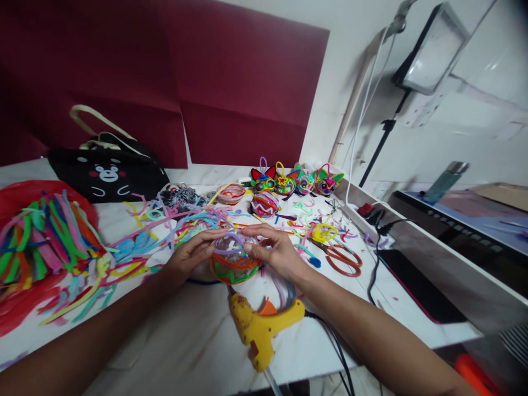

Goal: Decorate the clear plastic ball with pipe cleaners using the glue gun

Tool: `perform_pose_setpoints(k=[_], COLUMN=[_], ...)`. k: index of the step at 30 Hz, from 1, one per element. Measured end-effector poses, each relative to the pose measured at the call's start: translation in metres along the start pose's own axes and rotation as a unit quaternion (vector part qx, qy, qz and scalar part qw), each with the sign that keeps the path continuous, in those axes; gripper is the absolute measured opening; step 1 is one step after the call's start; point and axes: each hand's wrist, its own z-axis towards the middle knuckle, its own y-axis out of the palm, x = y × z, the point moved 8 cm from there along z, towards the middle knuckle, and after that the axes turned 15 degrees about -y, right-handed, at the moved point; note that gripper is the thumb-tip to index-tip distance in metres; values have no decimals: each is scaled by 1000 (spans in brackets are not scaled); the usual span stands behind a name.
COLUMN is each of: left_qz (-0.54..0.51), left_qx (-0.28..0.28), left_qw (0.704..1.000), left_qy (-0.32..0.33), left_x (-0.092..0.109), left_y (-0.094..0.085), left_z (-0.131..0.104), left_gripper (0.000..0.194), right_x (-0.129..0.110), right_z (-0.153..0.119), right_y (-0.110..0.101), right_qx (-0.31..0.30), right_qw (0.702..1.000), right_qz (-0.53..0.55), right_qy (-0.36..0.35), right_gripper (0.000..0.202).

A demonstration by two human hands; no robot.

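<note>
Between my hands sits a clear rounded plastic piece (246,263) wrapped with orange and green pipe cleaners. A purple pipe cleaner (226,252) curves across its top. My left hand (188,257) has its fingers pressed together at the left end of the purple strip. My right hand (277,252) pinches the same strip from the right, thumb near the rim. The fingertips partly cover the strip. Just in front lies a yellow hot glue gun (252,324), its nozzle pointing toward the plastic piece.
Orange-handled scissors (343,260) and a black phone (421,286) lie to the right. Pipe cleaners fill a red bag (82,201) at left. A black bag (107,175) and several finished cat-face ornaments (305,182) stand behind. A power strip (371,223) borders the right side.
</note>
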Motion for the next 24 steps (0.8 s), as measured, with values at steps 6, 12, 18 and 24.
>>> perform_pose_setpoints(k=[6, 12, 18, 24], left_qz=[-5, -9, -2, 1], left_qx=[3, -3, -11, -6], left_qw=[1000, 1000, 1000, 1000], left_qy=[-1, -2, 0, -3], left_x=[-3, -4, -2, -5], left_y=[-1, 0, 2, 0], left_z=[1, 0, 0, 0], left_gripper=[32, 32, 33, 36], right_x=[-1, -1, -2, -3], right_z=[0, -1, -1, -1], right_y=[0, 0, 1, 1], right_qx=[-1, 5, -2, -1], right_qw=[1000, 1000, 1000, 1000], right_qz=[-11, -4, -6, -7], right_qy=[2, 9, -3, -1], right_gripper=[24, 23, 23, 23])
